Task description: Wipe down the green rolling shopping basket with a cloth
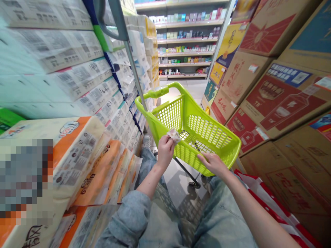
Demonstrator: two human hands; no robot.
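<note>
A lime-green plastic shopping cart (214,131) with latticed walls stands tilted in front of me, its basket holding nothing that I can see. My left hand (166,148) pinches a crumpled whitish tissue (173,135) just over the near rim of the basket. At the same rim, farther right, is my right hand (212,163), its fingers curled over the edge and partly hidden. The cart's push handle (157,92) lies on the far left side, away from both hands.
Stacked tissue packs (85,155) rise close on my left. Cardboard cartons (281,100) wall the right side, with a red-and-white bag (274,206) below them. A grey metal pole (134,69) stands by the cart. Shelves of small goods (186,41) cross the aisle's far end.
</note>
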